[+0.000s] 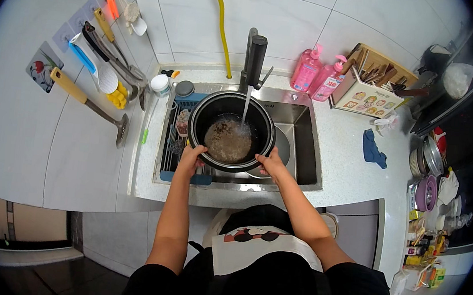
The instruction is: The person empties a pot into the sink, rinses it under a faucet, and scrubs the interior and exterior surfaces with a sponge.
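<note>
A round black inner pot (228, 164) is held over the sink (313, 155) by its rim. My left hand (192, 159) grips the rim at its lower left, and my right hand (270, 164) grips it at the lower right. Water runs from the dark faucet (257, 61) into the pot. Brownish grain-like contents (227, 142) lie under the water, with darker bits on top. Under the pot, at the left, is a blue-edged drying rack (185, 178). Part of a round grey thing (282, 146) in the basin shows behind the pot's right side.
Two pink pump bottles (306, 70) and a utensil holder (371, 97) stand at the back right. A blue cloth (374, 149) lies on the right counter. A white jar (160, 84) stands left of the sink. Ladles and a slotted turner (121, 129) hang on the left wall.
</note>
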A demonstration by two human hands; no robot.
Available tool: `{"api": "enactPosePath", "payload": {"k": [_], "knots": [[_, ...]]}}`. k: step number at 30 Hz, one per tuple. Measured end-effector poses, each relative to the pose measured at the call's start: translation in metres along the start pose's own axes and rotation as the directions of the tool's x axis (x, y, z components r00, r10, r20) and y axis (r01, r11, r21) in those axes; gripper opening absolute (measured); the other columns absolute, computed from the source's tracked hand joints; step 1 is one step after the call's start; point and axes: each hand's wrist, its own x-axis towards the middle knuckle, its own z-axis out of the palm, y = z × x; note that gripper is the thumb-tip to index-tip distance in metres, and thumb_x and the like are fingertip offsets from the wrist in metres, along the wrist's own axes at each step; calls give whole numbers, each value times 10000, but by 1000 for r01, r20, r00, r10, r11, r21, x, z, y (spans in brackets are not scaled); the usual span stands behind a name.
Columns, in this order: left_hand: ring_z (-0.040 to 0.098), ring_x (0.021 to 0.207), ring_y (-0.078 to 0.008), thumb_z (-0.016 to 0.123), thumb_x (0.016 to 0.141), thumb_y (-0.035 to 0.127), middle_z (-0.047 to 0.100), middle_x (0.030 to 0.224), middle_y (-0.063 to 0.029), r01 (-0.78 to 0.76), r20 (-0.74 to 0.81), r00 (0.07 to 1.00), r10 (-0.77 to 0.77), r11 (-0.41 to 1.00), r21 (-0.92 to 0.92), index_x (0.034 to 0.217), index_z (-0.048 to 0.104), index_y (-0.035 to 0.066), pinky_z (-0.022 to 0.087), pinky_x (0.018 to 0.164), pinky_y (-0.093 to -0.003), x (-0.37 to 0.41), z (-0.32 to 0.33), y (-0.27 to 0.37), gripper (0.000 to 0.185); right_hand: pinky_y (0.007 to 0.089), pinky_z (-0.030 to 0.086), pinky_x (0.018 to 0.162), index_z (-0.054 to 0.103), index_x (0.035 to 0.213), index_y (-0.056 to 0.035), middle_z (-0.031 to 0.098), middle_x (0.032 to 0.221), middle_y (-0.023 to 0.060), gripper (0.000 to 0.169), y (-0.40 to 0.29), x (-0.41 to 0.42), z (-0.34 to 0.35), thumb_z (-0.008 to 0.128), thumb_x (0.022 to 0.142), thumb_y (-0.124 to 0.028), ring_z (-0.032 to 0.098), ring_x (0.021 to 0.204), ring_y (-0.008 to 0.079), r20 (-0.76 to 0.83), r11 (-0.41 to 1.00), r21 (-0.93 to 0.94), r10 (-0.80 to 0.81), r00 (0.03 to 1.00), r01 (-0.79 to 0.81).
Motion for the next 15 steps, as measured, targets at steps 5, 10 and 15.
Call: {"api": "enactPosePath", "payload": {"k": [5, 10, 15], "knots": [[479, 409, -91, 640, 717, 183, 551, 602, -10, 29, -3, 1000, -29, 999, 36, 825, 537, 77, 385, 355, -215, 0, -1, 3, 184, 213, 429, 458, 278, 1138, -107, 527, 850, 47, 488, -4, -6, 2, 624, 800, -169, 508, 624, 111, -29, 1000, 19, 3, 1000, -2], [476, 435, -80, 627, 720, 207, 550, 610, -1, 16, 21, 1000, -17, 997, 75, 826, 542, 85, 358, 366, -209, -1, -1, 2, 183, 221, 430, 449, 292, 1071, -113, 521, 818, 43, 432, -2, -4, 1, 625, 801, -164, 500, 593, 110, -28, 999, 35, 2, 1000, -1], [457, 401, -79, 620, 717, 218, 538, 585, -2, -9, 23, 1000, 7, 994, 110, 821, 537, 84, 343, 354, -199, 3, -2, 0, 188, 226, 427, 430, 289, 1060, -98, 510, 803, 45, 433, 1, -3, 1, 628, 798, -160, 497, 580, 110, -15, 999, 43, 6, 1000, -5]]}}
